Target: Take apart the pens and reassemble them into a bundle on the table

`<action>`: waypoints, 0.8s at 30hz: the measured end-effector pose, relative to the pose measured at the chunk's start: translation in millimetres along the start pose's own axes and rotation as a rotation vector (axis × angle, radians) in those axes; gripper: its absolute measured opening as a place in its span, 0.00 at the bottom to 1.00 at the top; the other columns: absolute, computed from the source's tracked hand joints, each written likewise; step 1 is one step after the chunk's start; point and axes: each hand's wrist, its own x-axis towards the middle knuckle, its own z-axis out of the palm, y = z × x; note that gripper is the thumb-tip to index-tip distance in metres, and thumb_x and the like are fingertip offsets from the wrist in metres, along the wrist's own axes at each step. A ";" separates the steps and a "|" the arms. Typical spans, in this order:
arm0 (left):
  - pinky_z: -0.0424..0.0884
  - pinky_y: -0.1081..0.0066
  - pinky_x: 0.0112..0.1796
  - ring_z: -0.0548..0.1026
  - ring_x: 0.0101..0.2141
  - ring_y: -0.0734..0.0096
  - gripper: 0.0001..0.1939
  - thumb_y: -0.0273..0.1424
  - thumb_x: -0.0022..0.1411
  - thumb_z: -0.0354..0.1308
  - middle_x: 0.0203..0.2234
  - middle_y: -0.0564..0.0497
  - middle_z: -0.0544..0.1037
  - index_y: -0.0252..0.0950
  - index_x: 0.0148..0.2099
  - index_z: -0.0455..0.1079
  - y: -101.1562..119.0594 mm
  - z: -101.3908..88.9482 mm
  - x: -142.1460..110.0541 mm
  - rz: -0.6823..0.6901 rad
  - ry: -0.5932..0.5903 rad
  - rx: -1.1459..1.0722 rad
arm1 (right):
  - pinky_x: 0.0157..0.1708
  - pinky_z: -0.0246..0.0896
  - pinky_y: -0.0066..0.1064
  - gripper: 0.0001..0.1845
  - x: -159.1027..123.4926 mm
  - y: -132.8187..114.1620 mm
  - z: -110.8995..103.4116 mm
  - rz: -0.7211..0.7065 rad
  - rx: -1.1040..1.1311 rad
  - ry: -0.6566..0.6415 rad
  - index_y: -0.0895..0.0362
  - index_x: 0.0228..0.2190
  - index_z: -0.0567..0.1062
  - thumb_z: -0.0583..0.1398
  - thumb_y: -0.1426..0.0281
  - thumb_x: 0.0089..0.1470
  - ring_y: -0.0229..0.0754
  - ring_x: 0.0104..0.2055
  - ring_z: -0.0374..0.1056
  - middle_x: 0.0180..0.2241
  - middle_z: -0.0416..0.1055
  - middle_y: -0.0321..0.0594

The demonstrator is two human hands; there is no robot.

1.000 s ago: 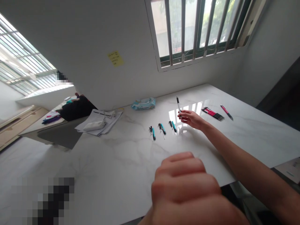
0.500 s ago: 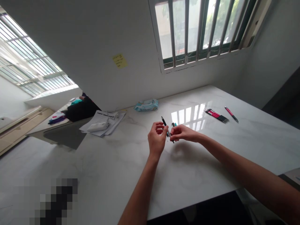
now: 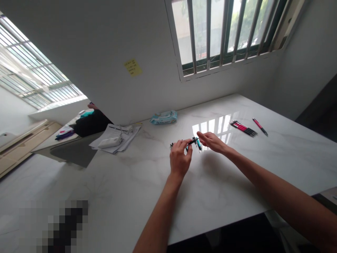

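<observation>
My left hand (image 3: pixel 180 156) pinches a dark pen (image 3: pixel 193 141) between thumb and fingers, its tip pointing right. Just right of that pen, my right hand (image 3: pixel 211 141) is off it, with the fingers stretched out and nothing seen in them. Under and between the hands lie pens with teal parts (image 3: pixel 199 144) on the white marbled table (image 3: pixel 126 196); my left hand hides some of them. Farther right rests a bunch of several red and black pens (image 3: pixel 243 129), with a single red and black pen (image 3: pixel 260 127) beside it.
Against the wall lies a light blue wipes pack (image 3: pixel 163 117). Papers (image 3: pixel 131 137) with a white object (image 3: pixel 110 141) on top are at the left. A yellow note (image 3: pixel 133 67) sticks to the wall, left of the barred window (image 3: pixel 223 33). The table's front edge is near my forearms.
The pen has turned from steep to nearly level in my left hand. My right hand has let go of it and moved slightly right and up, its fingers straightened.
</observation>
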 end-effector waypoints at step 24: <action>0.58 0.76 0.24 0.62 0.20 0.77 0.16 0.45 0.66 0.59 0.25 0.54 0.74 0.39 0.47 0.73 -4.8 14.5 -0.2 -0.420 -0.224 -0.720 | 0.29 0.53 0.31 0.20 -0.4 -4.9 -4.6 -0.158 -0.089 0.004 0.54 0.29 0.73 0.61 0.51 0.61 0.39 0.28 0.59 0.25 0.66 0.34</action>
